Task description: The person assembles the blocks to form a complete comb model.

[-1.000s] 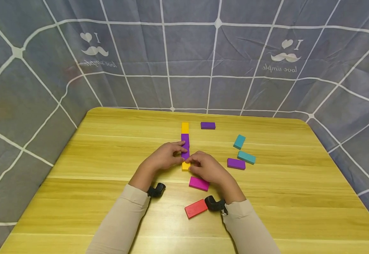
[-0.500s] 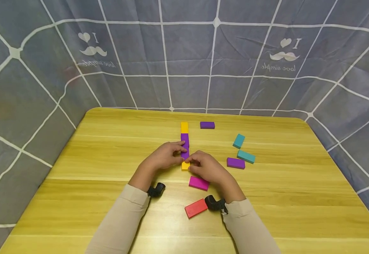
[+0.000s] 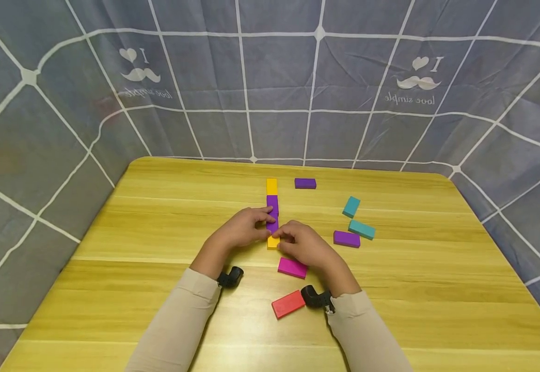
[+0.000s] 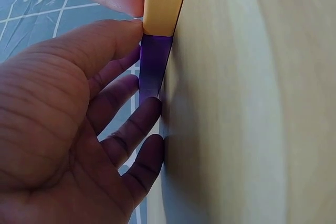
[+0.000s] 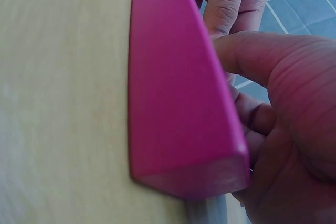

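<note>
Two purple blocks lie end to end between a far yellow block and a near yellow block. My left hand rests along the left side of the purple blocks, fingers spread and slightly bent. In the left wrist view its thumb lies by the joint of the near yellow block and a purple one. From the right, my right hand touches the near yellow block with loosely bent fingers and thumb. A magenta block lies below that hand.
A red block lies nearest me, by the right wrist camera. To the right lie two teal blocks, one of them upper, and a purple block. Another purple block lies farther back. Grey cloth hangs behind the table.
</note>
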The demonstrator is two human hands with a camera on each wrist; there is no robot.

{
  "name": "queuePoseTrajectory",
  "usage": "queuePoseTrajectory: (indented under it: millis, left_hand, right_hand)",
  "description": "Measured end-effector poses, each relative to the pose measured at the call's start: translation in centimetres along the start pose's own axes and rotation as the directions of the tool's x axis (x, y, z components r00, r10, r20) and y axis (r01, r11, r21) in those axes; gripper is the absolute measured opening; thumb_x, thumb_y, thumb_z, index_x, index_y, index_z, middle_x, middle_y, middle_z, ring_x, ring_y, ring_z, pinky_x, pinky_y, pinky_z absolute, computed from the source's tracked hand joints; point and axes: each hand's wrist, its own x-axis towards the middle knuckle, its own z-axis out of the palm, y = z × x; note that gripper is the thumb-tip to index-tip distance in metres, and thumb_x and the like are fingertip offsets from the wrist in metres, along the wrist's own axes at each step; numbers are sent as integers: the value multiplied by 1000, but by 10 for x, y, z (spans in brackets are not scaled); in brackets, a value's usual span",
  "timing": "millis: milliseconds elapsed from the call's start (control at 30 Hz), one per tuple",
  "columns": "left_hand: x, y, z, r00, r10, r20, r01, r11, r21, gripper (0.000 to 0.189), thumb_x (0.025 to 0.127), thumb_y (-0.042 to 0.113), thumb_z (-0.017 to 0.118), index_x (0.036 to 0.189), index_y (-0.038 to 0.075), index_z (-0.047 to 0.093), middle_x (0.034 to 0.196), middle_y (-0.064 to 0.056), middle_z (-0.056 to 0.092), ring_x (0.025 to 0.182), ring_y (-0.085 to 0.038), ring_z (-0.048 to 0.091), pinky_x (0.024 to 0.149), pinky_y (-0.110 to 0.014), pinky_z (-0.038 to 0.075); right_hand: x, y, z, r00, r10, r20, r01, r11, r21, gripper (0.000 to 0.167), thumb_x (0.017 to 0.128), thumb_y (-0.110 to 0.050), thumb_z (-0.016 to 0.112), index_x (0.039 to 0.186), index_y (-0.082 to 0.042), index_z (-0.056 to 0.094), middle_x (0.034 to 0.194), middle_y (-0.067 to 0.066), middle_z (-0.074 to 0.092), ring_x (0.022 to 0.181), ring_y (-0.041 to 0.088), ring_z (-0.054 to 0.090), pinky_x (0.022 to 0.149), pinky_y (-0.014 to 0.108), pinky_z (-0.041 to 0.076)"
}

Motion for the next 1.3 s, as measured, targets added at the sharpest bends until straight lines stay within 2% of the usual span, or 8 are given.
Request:
queuePoseTrajectory:
  millis: [433,800,1300]
  left_hand:
    - [-1,4,-1,1000,-15,-9,15,1000,16,38,94,14,66,130,4,65,156,-9,39,142,-30,36,116,-42,29]
    - [-2,6,-3,1000,25,14,-26,996,87,38,97,13,62,133,0,62,154,-14,40,141,-33,37,116,-44,29]
    - [-1,5,-4,1000,8,9,-9,997,72,38,97,13,63,133,2,63,155,-11,40,141,-31,37,116,-43,29]
  right_hand:
    - [1,1,-1,1000,10,0,-10,1000,13,19,93,-9,65,111,-11,72,96,-2,59,83,16,53,75,33,47]
    - [0,0,-1,1000,15,-3,-15,1000,11,21,93,-10,64,112,-9,72,95,-2,60,83,16,54,75,32,48]
    - [1,-1,-1,1000,17,2,-17,1000,-4,19,94,-11,65,112,-10,71,96,-1,59,83,16,53,76,32,47]
